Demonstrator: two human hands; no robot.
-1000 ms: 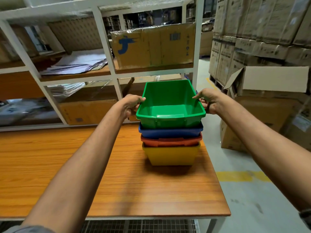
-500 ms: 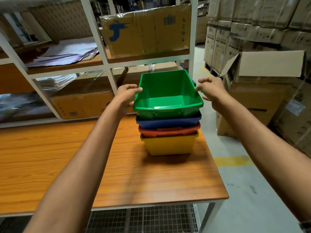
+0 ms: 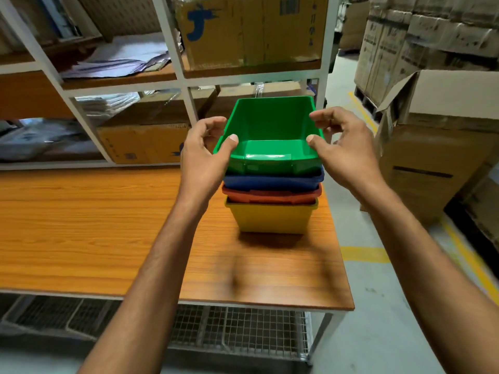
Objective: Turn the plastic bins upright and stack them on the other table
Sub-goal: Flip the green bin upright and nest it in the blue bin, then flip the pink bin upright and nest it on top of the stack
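Several plastic bins stand nested upright near the right end of a wooden table (image 3: 94, 225). The green bin (image 3: 272, 136) is on top, with the blue bin (image 3: 272, 181), the red bin (image 3: 270, 195) and the yellow bin (image 3: 271, 218) under it. My left hand (image 3: 204, 155) hovers by the green bin's left rim, fingers spread and curled, holding nothing. My right hand (image 3: 343, 147) hovers by its right rim, also with fingers apart and nothing in them. Both thumbs are close to the rim's front corners; whether they touch is unclear.
A white-framed shelf rack (image 3: 175, 79) with cardboard boxes and papers stands right behind the table. An open cardboard box (image 3: 437, 147) and stacked cartons (image 3: 421, 39) stand on the floor to the right. A wire mesh shelf (image 3: 237, 330) lies under the table.
Both hands have let go of the green bin's sides and drawn back toward me with fingers spread. The green bin stays on the stack.
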